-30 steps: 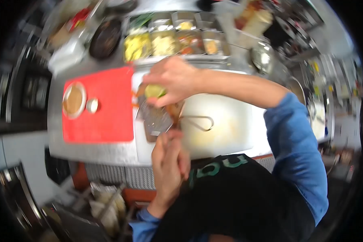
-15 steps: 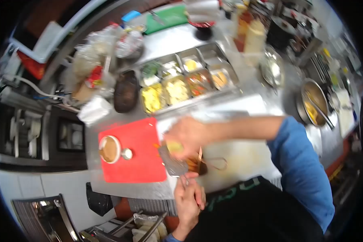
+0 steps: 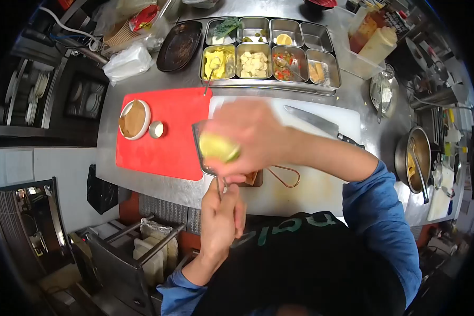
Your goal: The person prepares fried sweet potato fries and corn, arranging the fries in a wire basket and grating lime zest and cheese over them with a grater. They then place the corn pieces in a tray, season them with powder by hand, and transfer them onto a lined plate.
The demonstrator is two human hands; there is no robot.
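My left hand [image 3: 219, 213] is closed around the thin metal handle of a flat hand grater [image 3: 198, 145], just in front of the cutting boards. My right hand [image 3: 253, 131], blurred by motion, grips a yellow-green citrus fruit [image 3: 219, 147], probably a lime, over the grater's face. Most of that face is hidden by the hand and the fruit. Partly covered below my right hand is a copper-coloured container [image 3: 255, 179] with a wire loop handle [image 3: 287, 179]; orange-brown food shows in it.
A red cutting board [image 3: 160, 150] holds a white bowl [image 3: 135, 120] and a small metal cup [image 3: 156, 129]. On the white board [image 3: 326, 179] lies a knife [image 3: 321, 124]. Steel ingredient pans [image 3: 271, 84] stand behind, a dark oval dish [image 3: 179, 47] beside them. At right is a steel pan [image 3: 412, 158].
The camera view has shifted, so the boards and pans appear higher. My right hand remains at the grater with the fruit, and my left hand keeps its hold on the handle.
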